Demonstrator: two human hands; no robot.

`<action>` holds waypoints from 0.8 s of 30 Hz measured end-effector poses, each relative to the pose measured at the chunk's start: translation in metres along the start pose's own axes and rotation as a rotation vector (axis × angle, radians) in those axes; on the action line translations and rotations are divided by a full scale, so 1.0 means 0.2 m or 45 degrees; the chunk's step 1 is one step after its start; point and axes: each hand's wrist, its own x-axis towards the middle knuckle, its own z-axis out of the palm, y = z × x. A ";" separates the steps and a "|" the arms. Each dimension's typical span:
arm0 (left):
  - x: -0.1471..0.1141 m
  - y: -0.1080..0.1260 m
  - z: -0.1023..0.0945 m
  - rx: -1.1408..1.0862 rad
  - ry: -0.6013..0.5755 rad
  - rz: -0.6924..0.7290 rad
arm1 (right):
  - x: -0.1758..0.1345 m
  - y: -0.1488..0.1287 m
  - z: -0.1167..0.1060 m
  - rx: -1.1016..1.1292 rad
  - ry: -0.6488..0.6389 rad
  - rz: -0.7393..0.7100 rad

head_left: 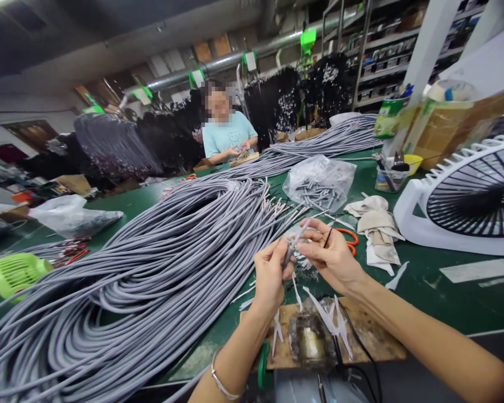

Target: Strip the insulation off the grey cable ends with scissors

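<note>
My left hand is closed around the end of a grey cable, in front of my chest. Close beside it, my right hand pinches a pale strip at that cable end. The fingertips partly hide where strip and cable meet. A thin dark tool sticks out between the fingers of my right hand; its kind is unclear. Below both hands lies a stained wooden board with a metal block and torn white strips on it.
A large coil of grey cables fills the left of the green table. Further back are a plastic bag of grey pieces and a co-worker. Orange-handled scissors, cloths and a white fan stand right.
</note>
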 end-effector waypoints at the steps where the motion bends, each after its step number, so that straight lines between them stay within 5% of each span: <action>1: 0.00 0.00 0.00 0.001 0.019 0.024 | 0.00 -0.01 0.00 0.008 -0.040 0.016; 10: 0.08 0.03 -0.07 -0.178 0.395 -0.119 | -0.05 0.04 0.01 -0.113 -0.395 0.016; 17: 0.04 0.07 -0.08 -0.274 -0.172 -0.301 | 0.02 0.00 -0.03 -0.068 0.037 -0.108; 19: 0.04 0.06 -0.07 -0.168 -0.179 -0.228 | 0.03 -0.01 -0.04 -0.113 0.045 -0.133; 24: 0.05 0.00 -0.05 -0.013 0.072 -0.005 | 0.00 0.03 -0.05 -0.356 -0.046 -0.261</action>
